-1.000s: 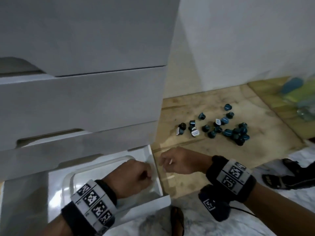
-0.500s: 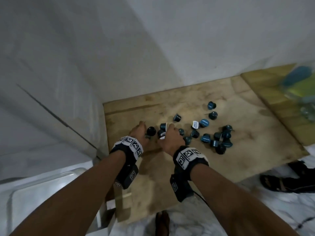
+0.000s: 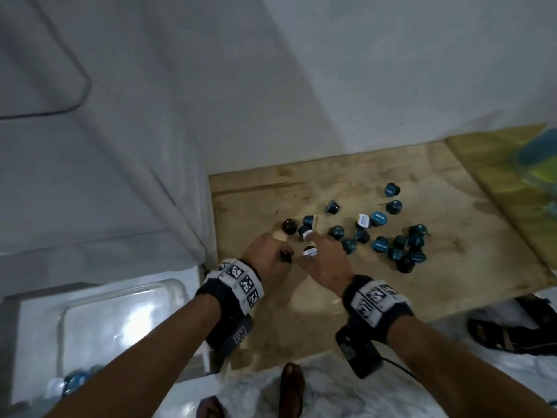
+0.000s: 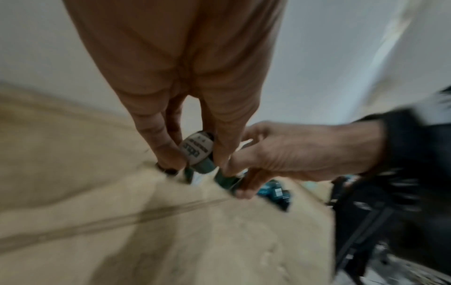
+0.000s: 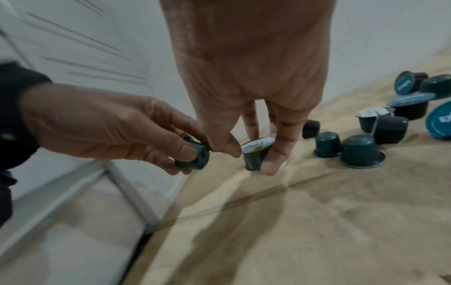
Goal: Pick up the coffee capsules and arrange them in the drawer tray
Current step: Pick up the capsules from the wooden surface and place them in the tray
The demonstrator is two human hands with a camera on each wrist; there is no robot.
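Several dark teal coffee capsules (image 3: 404, 245) lie scattered on a wooden board (image 3: 422, 282). At the pile's left end my left hand (image 3: 280, 251) pinches one dark capsule (image 5: 194, 157) just above the board. Right beside it, my right hand (image 3: 313, 248) pinches a capsule with a white lid (image 5: 256, 154) between thumb and fingers. The left wrist view shows the printed lid of the capsule (image 4: 196, 150) held in my left fingers. A clear plastic tray (image 3: 168, 283) sits in the open white drawer (image 3: 30, 327) at lower left, with a few capsules (image 3: 72, 381) near its front corner.
A white drawer cabinet (image 3: 105, 176) stands left of the board and a white wall runs behind it. Blue and yellow packaging (image 3: 536, 164) lies at the far right. Black sandals (image 3: 512, 330) and a bare foot (image 3: 291, 387) rest on the marble floor.
Both hands left the drawer, reached right to the capsule pile, and each has now taken hold of one capsule. The head view swung right.
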